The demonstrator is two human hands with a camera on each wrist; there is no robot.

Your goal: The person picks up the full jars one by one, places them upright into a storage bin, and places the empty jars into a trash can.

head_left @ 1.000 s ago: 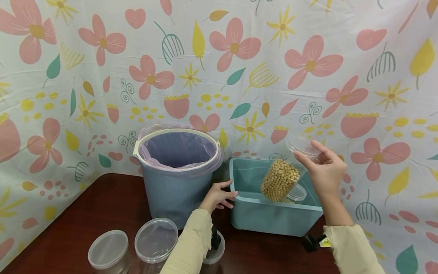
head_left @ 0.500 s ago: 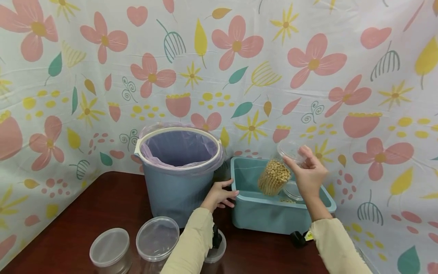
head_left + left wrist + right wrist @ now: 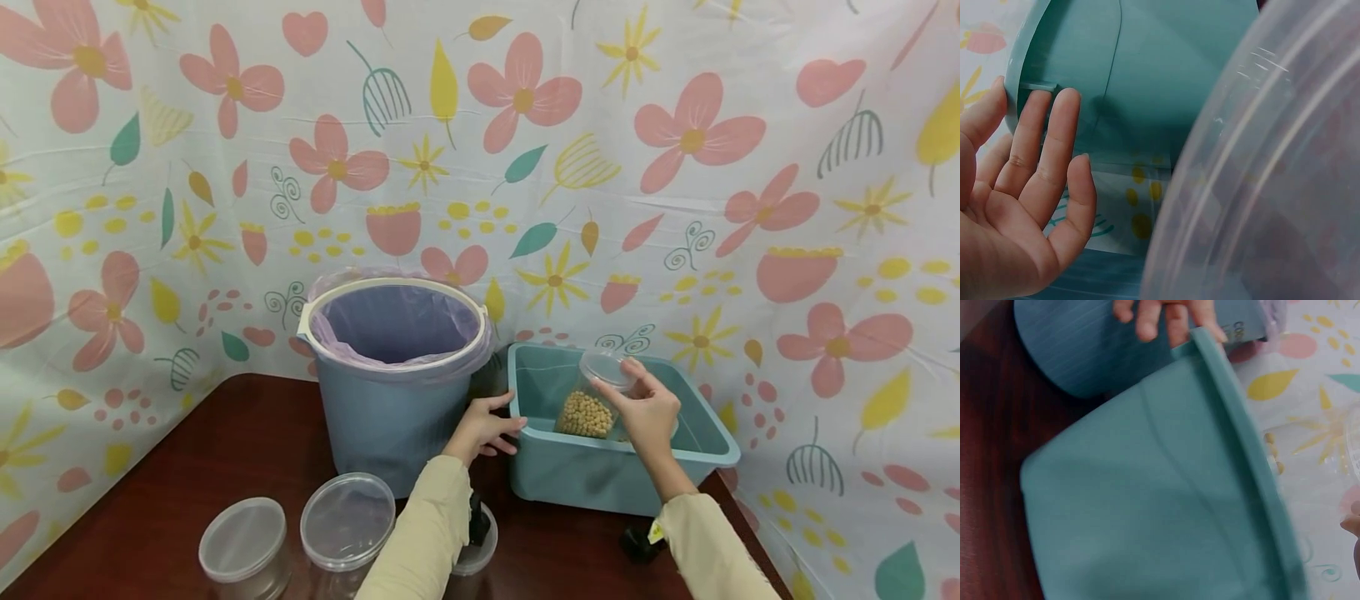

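My right hand [image 3: 648, 408] grips a clear plastic jar [image 3: 606, 369] near its top. Round beige beans like soybeans [image 3: 587, 416] fill its lower part, which is down inside the teal basin [image 3: 592, 475]. The jar leans, its bottom toward the left. In the right wrist view, part of the jar [image 3: 1310, 447] shows past the basin's rim, with only my fingertips at the edge. My left hand [image 3: 480, 427] touches the basin's left end at the rim, fingers spread and loosely extended. The left wrist view shows those fingers [image 3: 1063, 134] against the wall below the rim.
A blue bucket [image 3: 382, 425] with a purple liner stands left of the basin. Lidded clear containers [image 3: 243, 542] [image 3: 347, 521] sit at the front left, another [image 3: 477, 550] under my left forearm. A clear round lid or container [image 3: 672, 427] lies in the basin.
My right hand has moved left and down, lowering the jar of beans into the basin. My left hand has stayed at the basin's left rim.
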